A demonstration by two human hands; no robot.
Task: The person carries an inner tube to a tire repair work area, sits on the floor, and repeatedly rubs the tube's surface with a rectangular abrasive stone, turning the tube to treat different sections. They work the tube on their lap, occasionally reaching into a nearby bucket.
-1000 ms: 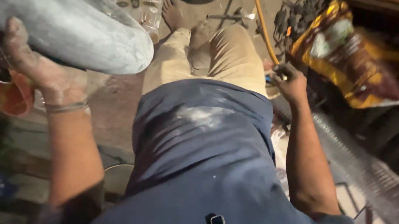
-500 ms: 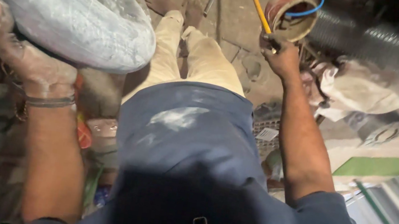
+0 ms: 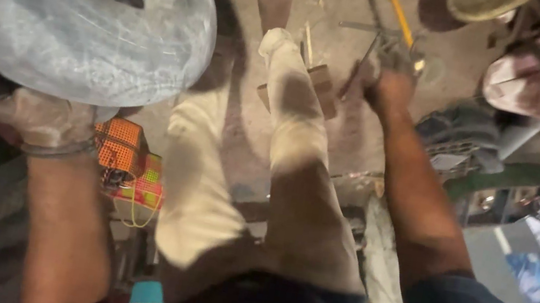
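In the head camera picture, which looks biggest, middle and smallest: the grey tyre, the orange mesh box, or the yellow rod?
1. Grey tyre, though it is nearest the camera.
2. Orange mesh box.
3. Yellow rod, thin and farther away.

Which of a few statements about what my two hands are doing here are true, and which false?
1. The left hand grips the edge of a large grey tyre. True.
2. The right hand rests on the tyre. False: it reaches down toward thin metal rods on the floor.
3. An orange mesh item lies below the tyre. True.
4. The legs wear dark blue trousers. False: the trousers are pale cream.
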